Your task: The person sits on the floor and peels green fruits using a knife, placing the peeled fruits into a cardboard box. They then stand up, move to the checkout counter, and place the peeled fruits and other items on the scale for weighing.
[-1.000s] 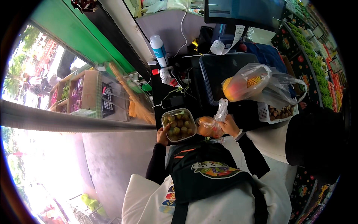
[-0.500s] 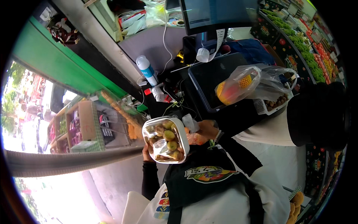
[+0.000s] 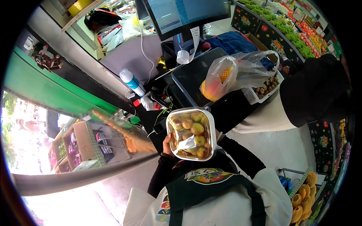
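I'd raised the clear lidded tub of small fruit (image 3: 191,133) from down by the worktop (image 3: 196,81) to centre frame, close under the cam. Left hand (image 3: 167,142) gripped its left edge; right hand hidden behind it, can't tell its grip. Bagged fruit (image 3: 226,77) sat upper right, spray bottle (image 3: 132,81) upper left. Looked like I was checking it.

Fruit shop, checkout counter. I see a till screen (image 3: 187,15) with a receipt strip (image 3: 195,35) at far centre, a black weighing plate (image 3: 196,77) carrying bagged fruit (image 3: 226,77), and produce display racks (image 3: 290,26) far right.
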`<move>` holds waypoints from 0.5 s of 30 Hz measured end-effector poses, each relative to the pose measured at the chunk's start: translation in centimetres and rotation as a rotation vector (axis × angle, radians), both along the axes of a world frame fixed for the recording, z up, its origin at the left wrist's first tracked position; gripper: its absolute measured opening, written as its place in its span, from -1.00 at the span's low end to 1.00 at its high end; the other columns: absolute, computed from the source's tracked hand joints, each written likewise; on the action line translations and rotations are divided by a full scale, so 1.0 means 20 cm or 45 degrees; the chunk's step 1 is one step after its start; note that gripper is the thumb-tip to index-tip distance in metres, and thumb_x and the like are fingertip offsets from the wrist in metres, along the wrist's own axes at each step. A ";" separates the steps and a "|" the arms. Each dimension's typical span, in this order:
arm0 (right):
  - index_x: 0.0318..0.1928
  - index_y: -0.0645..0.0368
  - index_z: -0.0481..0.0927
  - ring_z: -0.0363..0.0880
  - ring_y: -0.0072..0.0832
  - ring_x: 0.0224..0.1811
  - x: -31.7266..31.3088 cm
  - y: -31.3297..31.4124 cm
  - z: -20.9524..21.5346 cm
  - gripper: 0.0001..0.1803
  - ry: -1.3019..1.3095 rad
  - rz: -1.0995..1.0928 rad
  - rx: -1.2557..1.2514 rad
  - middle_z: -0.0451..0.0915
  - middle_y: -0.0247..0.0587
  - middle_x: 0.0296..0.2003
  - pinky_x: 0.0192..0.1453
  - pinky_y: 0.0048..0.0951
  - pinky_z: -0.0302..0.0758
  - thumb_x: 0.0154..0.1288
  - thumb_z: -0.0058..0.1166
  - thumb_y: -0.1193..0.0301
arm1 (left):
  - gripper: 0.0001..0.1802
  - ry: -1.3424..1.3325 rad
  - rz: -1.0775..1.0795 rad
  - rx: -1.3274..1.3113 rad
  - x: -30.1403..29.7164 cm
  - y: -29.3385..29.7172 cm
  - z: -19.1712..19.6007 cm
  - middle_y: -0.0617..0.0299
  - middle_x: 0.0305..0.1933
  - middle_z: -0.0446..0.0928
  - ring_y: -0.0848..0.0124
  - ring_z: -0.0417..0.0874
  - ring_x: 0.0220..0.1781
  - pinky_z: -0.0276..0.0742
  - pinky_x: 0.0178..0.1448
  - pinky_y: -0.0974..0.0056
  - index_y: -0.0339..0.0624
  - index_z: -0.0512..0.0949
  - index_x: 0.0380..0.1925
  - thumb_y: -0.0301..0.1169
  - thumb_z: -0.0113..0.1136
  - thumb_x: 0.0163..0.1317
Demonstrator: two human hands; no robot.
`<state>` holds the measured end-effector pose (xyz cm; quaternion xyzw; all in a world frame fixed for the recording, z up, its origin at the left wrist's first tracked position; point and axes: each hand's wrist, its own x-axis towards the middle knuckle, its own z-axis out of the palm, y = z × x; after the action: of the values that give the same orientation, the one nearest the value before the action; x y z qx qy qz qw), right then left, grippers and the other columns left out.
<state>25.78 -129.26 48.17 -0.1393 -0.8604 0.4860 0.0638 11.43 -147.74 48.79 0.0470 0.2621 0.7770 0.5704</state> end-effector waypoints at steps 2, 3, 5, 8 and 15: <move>-0.22 0.21 0.61 0.61 -0.08 -0.30 0.05 0.02 0.01 -0.78 0.144 -0.119 -0.246 0.63 0.04 -0.34 -0.20 -0.33 0.53 0.13 0.20 0.38 | -0.38 0.031 0.027 -0.032 -0.01 -0.01 -0.01 0.02 0.09 0.53 0.15 0.58 0.06 0.50 0.17 0.08 -0.26 0.37 0.16 -0.04 0.05 0.25; -0.22 0.21 0.61 0.61 -0.08 -0.30 0.08 0.04 0.02 -0.78 0.188 -0.155 -0.268 0.62 0.04 -0.33 -0.21 -0.34 0.54 0.12 0.21 0.39 | -0.36 0.071 0.047 -0.067 -0.02 -0.02 -0.05 0.03 0.08 0.53 0.15 0.59 0.04 0.51 0.15 0.09 -0.25 0.36 0.17 0.00 0.05 0.24; -0.17 0.21 0.62 0.64 -0.14 -0.34 0.07 0.05 0.28 -0.74 0.239 -0.148 0.058 0.64 -0.02 -0.34 -0.23 -0.38 0.55 0.10 0.24 0.42 | -0.33 0.082 0.163 -0.154 -0.02 -0.05 0.02 0.04 0.08 0.52 0.14 0.58 0.03 0.52 0.13 0.10 -0.22 0.35 0.18 0.05 0.05 0.23; -0.15 0.23 0.63 0.53 -0.55 -0.55 0.17 0.12 0.35 -0.72 0.327 -0.224 0.032 0.64 -0.17 -0.42 -0.36 -0.54 0.49 0.10 0.27 0.45 | -0.19 -0.101 0.187 -0.109 -0.05 -0.10 -0.01 0.00 0.18 0.44 0.08 0.52 0.12 0.48 0.19 0.04 -0.18 0.28 0.26 0.18 0.03 0.17; -0.23 0.20 0.68 0.49 -0.62 -0.53 0.49 0.34 0.38 -0.84 0.048 -0.503 -0.131 0.61 -0.20 -0.51 -0.32 -0.57 0.44 0.18 0.21 0.43 | -0.19 0.107 0.628 -0.189 -0.13 -0.31 -0.04 0.04 0.27 0.38 0.08 0.47 0.21 0.45 0.25 -0.03 -0.15 0.22 0.31 0.20 -0.04 0.24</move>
<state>35.64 -122.43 55.78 -0.2994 -0.7890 0.5099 0.1669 8.76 -153.89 47.92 -0.0281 0.3453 0.8686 0.3543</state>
